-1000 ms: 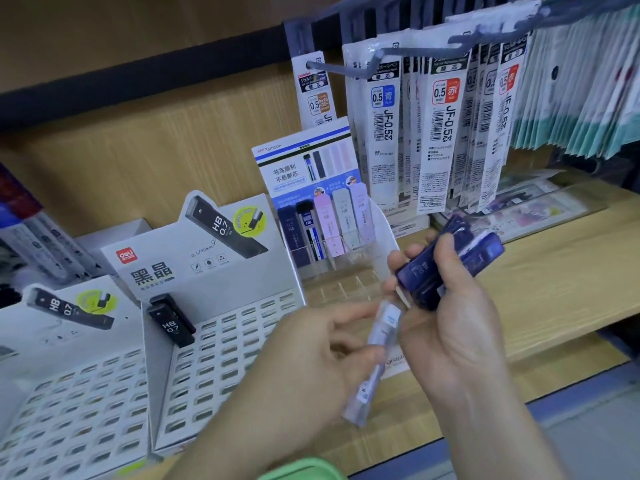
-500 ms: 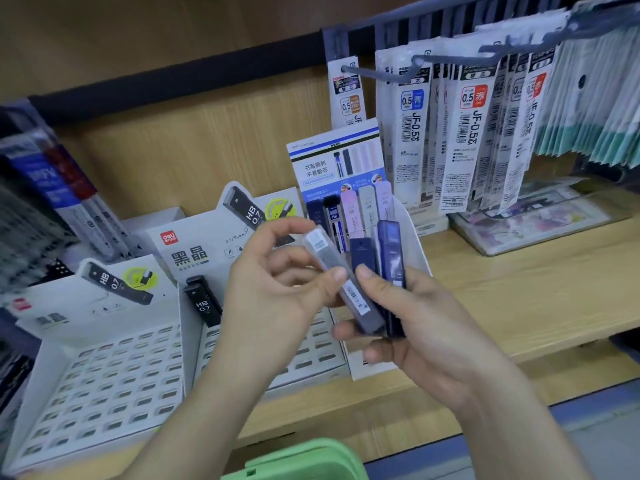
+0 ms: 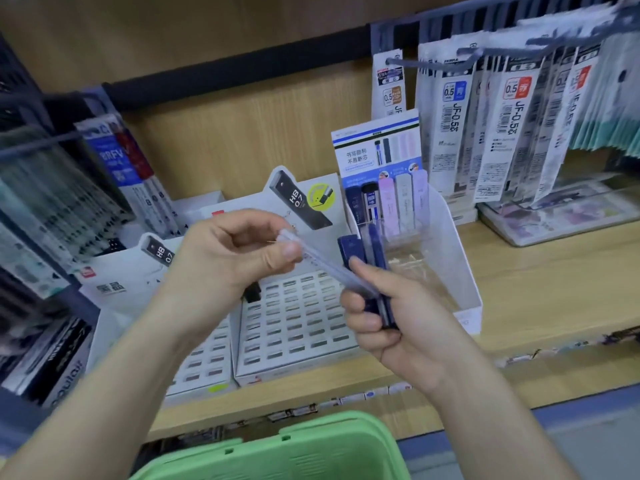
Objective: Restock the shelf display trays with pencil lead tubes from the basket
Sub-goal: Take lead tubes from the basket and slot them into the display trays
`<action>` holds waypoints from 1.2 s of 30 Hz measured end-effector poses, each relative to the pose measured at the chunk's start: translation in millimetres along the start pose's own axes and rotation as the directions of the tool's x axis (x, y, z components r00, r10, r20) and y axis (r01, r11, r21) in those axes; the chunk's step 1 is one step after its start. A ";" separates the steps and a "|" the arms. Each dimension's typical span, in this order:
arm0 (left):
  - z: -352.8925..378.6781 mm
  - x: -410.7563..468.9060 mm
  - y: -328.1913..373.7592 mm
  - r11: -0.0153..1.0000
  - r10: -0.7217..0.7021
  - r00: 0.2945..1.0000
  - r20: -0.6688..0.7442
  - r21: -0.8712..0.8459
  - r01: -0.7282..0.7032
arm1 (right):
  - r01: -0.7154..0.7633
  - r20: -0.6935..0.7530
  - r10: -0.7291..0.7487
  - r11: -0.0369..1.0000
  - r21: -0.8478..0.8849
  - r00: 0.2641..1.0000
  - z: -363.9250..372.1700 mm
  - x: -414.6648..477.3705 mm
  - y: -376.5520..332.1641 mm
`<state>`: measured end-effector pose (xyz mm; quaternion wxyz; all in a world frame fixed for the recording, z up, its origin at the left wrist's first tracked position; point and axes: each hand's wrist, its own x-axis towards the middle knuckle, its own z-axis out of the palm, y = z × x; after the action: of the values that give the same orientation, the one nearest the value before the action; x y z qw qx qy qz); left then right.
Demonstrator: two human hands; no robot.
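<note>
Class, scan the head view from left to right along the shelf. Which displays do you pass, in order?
Hanging pen packs → left slotted tray → right slotted tray → white box of pastel lead tubes → clear flat tray.

The pale wooden shelf board [image 3: 536, 289] is showing a matt grain. The slim translucent plastic lead tube [image 3: 325, 268] is looking frosted, the dark blue plastic tubes [image 3: 349, 247] smooth, the green plastic basket [image 3: 294, 452] matt.
</note>
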<state>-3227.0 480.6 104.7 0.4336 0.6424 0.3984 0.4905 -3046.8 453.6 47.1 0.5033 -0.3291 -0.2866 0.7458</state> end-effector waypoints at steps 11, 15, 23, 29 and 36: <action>-71.0 -12.0 -33.9 0.864 0.120 0.908 -0.402 0.493 0.104 | 0.069 -0.146 -0.098 0.979 -0.194 0.984 18.2 20.6 38.8; -60.1 -3.3 -43.6 0.838 0.146 0.911 -0.386 0.537 0.093 | 0.095 -0.177 -0.157 0.944 -0.315 0.972 20.0 27.2 52.7; -48.8 26.8 -65.7 0.764 0.154 0.956 -0.251 0.643 0.046 | 0.081 -0.256 -0.220 0.883 -0.463 0.941 12.5 35.8 60.8; -53.8 33.2 -64.1 0.660 0.200 0.972 -0.122 0.750 -0.042 | 0.066 -0.265 -0.188 0.909 -0.411 0.946 8.2 39.9 61.4; -49.8 40.4 -59.2 0.526 0.216 0.974 -0.070 0.849 -0.055 | 0.041 -0.276 -0.146 0.935 -0.352 0.950 7.2 41.0 59.6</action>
<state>-3272.6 544.9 67.2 -0.0031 0.7571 0.5682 0.3226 -3097.3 471.8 -2.0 0.5112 -0.5060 -0.3482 0.6012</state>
